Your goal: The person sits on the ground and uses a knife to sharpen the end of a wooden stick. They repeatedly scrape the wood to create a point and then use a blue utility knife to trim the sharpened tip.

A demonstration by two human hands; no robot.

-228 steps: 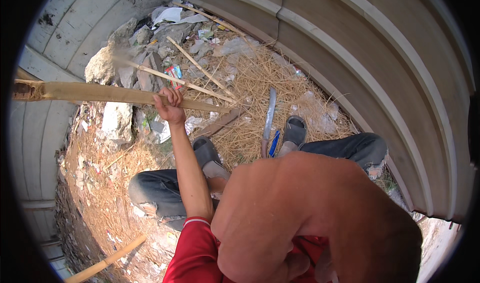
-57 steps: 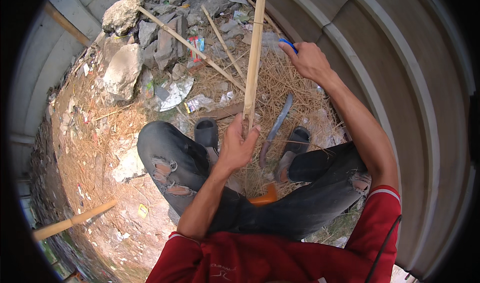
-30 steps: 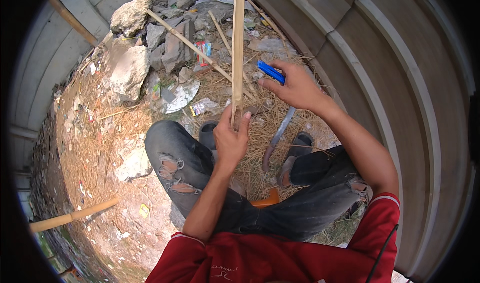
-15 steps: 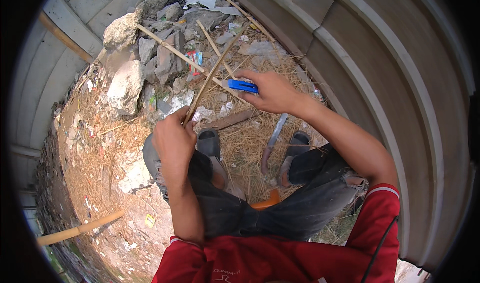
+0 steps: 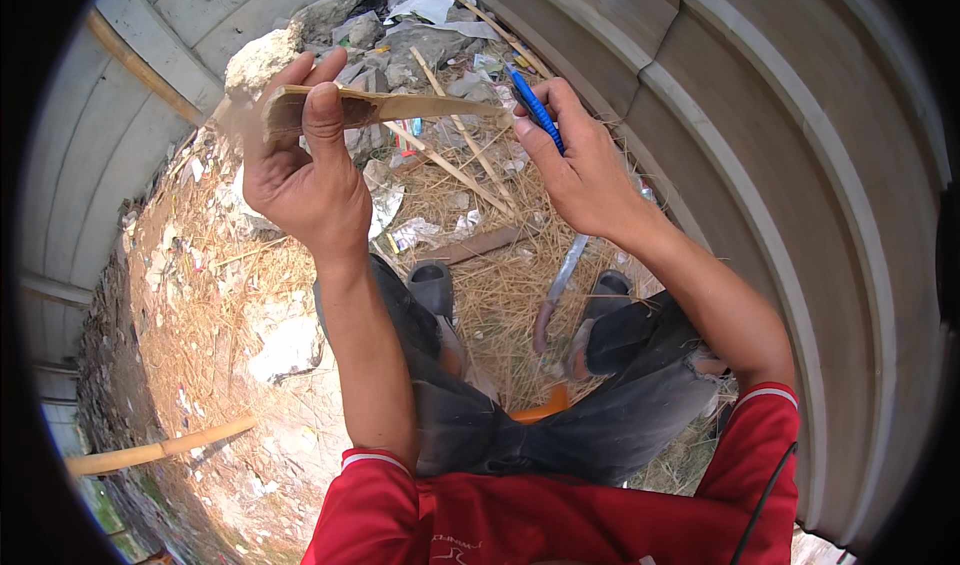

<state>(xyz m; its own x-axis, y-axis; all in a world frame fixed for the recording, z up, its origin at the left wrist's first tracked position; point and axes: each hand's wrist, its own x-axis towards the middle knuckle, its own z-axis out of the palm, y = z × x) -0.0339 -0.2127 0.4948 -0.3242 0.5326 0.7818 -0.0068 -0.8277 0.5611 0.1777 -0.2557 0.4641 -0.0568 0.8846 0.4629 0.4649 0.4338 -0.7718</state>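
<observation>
I see the wooden stick point(image 5: 385, 108) held up in front of me, its long axis running almost level across the view, the broad split end at the left inside the left hand point(image 5: 300, 165) and the thin end pointing right toward the right hand point(image 5: 585, 170). The left fingers curl over the top of the stick and the thumb presses its near face, so the hand is clamped around the wood. The right fingers are pressed together around a blue pen point(image 5: 535, 110), which slants up and to the left, its lower part hidden in the grip near the stick's thin end; I cannot tell whether pen and wood touch. Below the hands lie straw point(image 5: 500, 285), thin sticks point(image 5: 455, 170), rubble point(image 5: 265, 60) and a machete point(image 5: 560, 290) between my sandalled feet, beside a curved corrugated metal wall point(image 5: 780, 195).
</observation>
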